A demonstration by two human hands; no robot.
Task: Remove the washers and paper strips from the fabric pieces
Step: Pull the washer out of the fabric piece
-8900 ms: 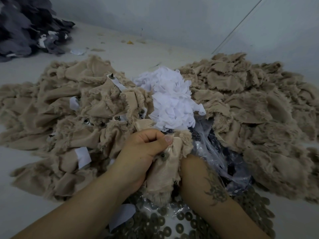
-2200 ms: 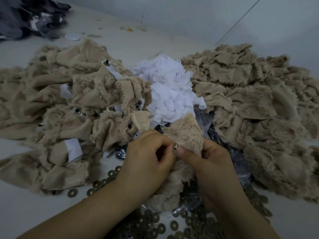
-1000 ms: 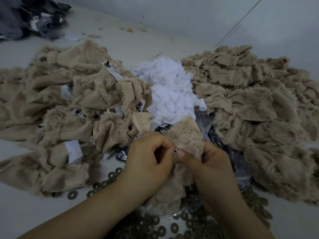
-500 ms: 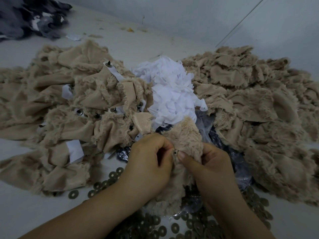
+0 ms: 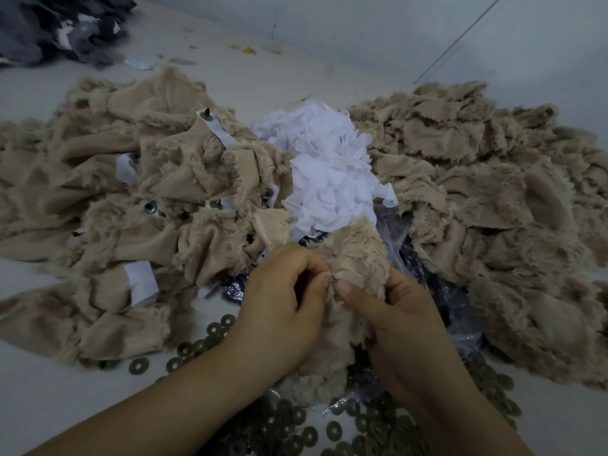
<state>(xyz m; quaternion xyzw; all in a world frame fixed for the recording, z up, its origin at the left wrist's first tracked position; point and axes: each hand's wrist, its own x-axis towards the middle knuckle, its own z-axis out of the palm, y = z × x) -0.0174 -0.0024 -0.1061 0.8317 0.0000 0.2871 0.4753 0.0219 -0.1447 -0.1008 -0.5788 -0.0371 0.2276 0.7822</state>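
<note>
both hands stay put: the left hand [image 5: 279, 307] and right hand [image 5: 404, 317] still pinch the same furry tan fabric piece [image 5: 357, 255] tight, above the washers [image 5: 296, 426].

Fabric heap [image 5: 138, 205] sat left, second fabric heap [image 5: 493, 199] right, paper strips [image 5: 332, 179] piled between. Washers [image 5: 296, 426] lay nearest, before hand-held piece [image 5: 355, 255].
</note>
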